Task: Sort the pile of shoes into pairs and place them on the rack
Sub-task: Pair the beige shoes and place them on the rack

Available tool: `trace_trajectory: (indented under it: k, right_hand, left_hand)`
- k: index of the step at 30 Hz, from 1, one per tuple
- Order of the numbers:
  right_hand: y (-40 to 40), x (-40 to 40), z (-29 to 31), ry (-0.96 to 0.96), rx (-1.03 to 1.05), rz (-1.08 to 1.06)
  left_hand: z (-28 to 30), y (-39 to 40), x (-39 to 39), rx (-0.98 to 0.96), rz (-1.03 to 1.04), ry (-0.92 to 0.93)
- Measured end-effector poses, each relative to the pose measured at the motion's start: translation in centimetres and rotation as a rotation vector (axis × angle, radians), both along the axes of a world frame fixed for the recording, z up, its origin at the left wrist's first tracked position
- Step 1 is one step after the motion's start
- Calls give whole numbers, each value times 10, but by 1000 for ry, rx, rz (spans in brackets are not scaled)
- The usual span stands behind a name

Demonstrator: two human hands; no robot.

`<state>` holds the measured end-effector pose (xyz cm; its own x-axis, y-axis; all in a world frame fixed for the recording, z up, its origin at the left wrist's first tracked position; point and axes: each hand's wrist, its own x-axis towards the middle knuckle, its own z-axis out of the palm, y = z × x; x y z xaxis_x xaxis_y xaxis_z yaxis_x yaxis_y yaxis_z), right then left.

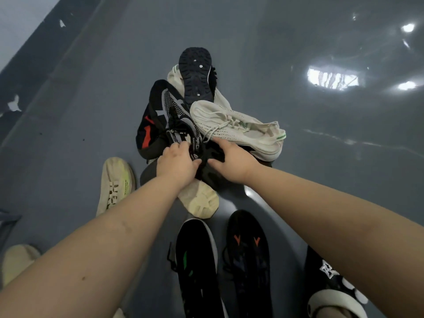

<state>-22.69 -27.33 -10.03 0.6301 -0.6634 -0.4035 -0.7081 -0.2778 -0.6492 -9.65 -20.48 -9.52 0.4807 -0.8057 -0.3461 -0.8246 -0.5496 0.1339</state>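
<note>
A pile of shoes lies on the grey floor ahead of me. My left hand [177,162] grips the tongue end of a black and grey sneaker with a red patch [160,115]. My right hand [231,160] holds a black shoe [212,160] under its curled fingers. A white knit sneaker with a green heel tab [238,127] lies across the pile to the right. At the far end a dark shoe [195,74] lies sole up on another white sneaker [174,78]. A cream shoe [199,200] sticks out sole up under my left wrist.
Loose shoes lie near me: a cream sneaker [115,184] at left, a cream shoe [18,260] at the lower left edge, a black shoe with a green mark [195,260], a black shoe with orange marks [247,255], and a black shoe with a white star [330,278].
</note>
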Motion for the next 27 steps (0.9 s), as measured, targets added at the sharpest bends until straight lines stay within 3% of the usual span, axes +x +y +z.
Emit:
trace_trajectory:
  k: [5, 11, 17, 23, 27]
  right_hand:
    - [8, 14, -5, -79, 176, -130]
    - [29, 25, 5, -203, 635, -473]
    - [74, 17, 39, -67, 798, -509]
    - [121, 13, 93, 122, 695, -325]
    - [149, 28, 133, 212, 507, -112]
  left_hand:
    - [-1, 26, 6, -151, -17, 179]
    - [8, 73, -3, -329, 80, 418]
    - [34, 132, -20, -465, 266, 726]
    - [65, 197, -41, -667, 419, 934]
    - [81, 231, -39, -791, 718, 1083]
